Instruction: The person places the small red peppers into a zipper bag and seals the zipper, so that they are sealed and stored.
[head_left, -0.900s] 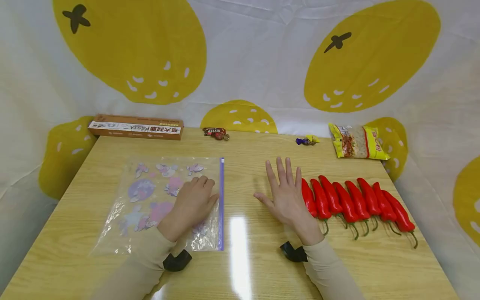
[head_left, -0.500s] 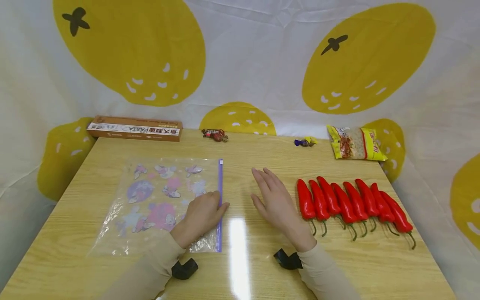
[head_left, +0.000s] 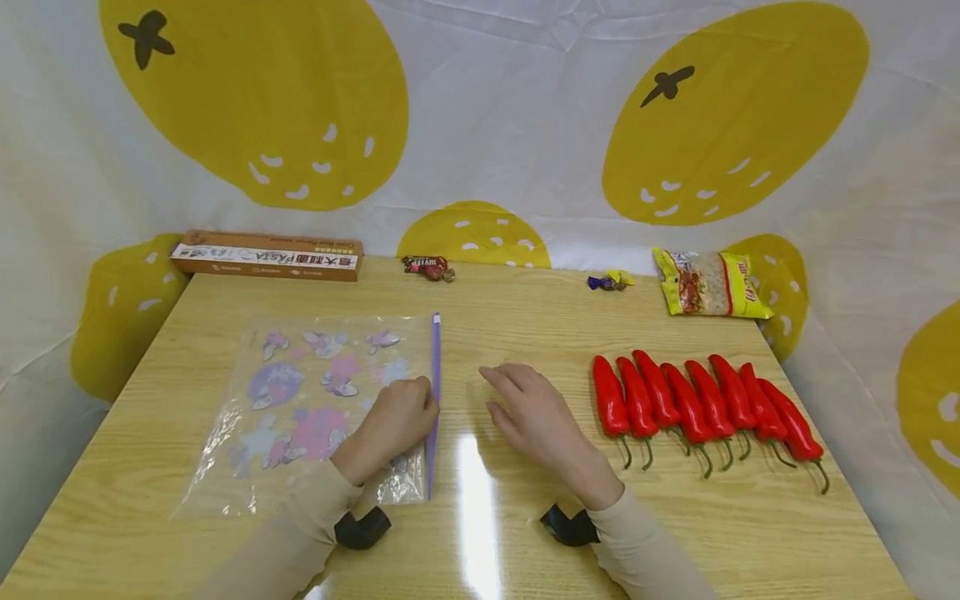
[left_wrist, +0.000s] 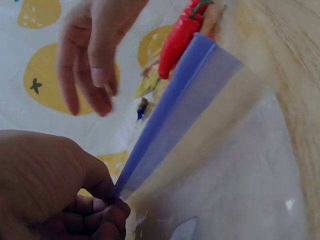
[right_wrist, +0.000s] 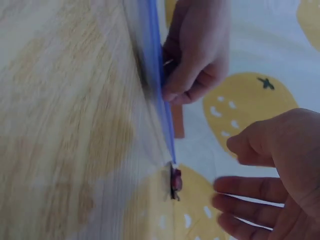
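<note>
A clear zip bag [head_left: 225, 417] printed with pink and purple figures lies flat on the left half of the table. Its purple zip edge [head_left: 435, 350] faces right and is lifted a little. My left hand [head_left: 393, 421] pinches that edge near its middle between thumb and curled fingers, plain in the left wrist view, where the purple strip [left_wrist: 165, 110] slants up from the fingertips. To the right of the bag, my right hand [head_left: 536, 417] hovers over the table, fingers loosely bent and apart from the bag. In the right wrist view the right hand [right_wrist: 280, 175] holds nothing.
Several red peppers [head_left: 697, 408] lie in a row at the right. Along the back edge sit a brown pasta box [head_left: 266, 257], a red-wrapped candy [head_left: 429, 267], a purple and yellow candy [head_left: 610, 282] and a yellow food packet [head_left: 712, 285]. A printed cloth hangs behind.
My left hand went from resting over the bag to gripping its zip edge and raising it slightly. My right hand moved left from beside the peppers, its spread fingers now bent.
</note>
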